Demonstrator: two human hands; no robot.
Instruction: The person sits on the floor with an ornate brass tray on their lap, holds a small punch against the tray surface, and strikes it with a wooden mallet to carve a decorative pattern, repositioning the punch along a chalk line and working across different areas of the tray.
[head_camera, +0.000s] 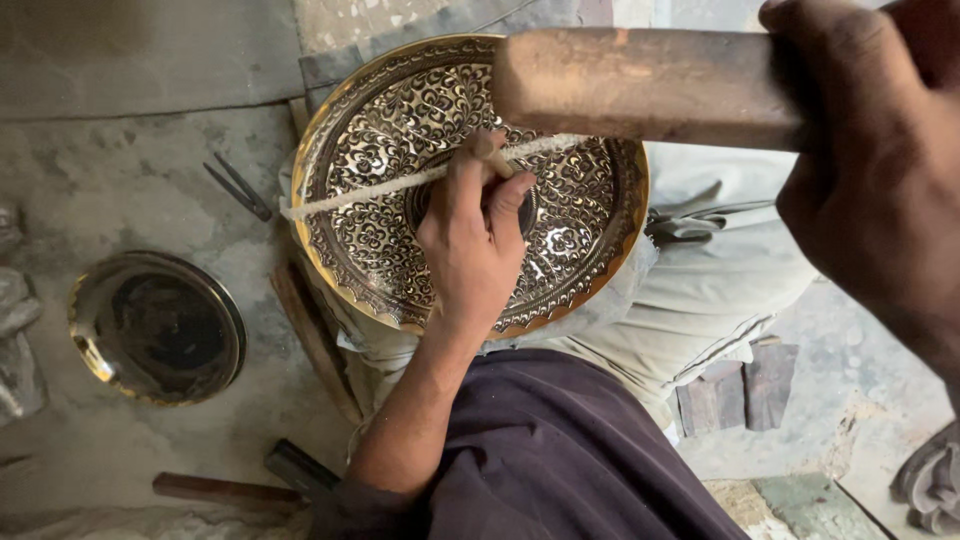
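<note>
I am watching the left hand (470, 240) resting on the large round brass tray with dense engraved floral patterning (400, 130), its fingers (505, 205) closing around a slim chisel-like tool (497, 158) whose tip is hidden under them, at the tray's centre. A white twisted cord (400, 185) is lying across the tray, passing just under those fingers. The right hand (870, 190) is hovering up and to the right of them, its fingers wrapping tight around the thick wooden mallet handle (640, 85), which is reaching over the tray's far rim.

The tray is sitting on pale cloth over the lap, tilted slightly. I judge it stiff, fairly heavy and smooth at the polished rim, so it is likely slippery there; the rim seems the place to take hold, sparing the fine relief.

Well to the left of the fingers, a smaller plain round brass dish (90, 350) is lying on the grey stone floor (130, 170); it is showing only a dark reflective centre, nothing inside. Metal pincers (240, 188) are lying between the two. A dark hammer with a wooden handle (240, 482) is lying below.
</note>
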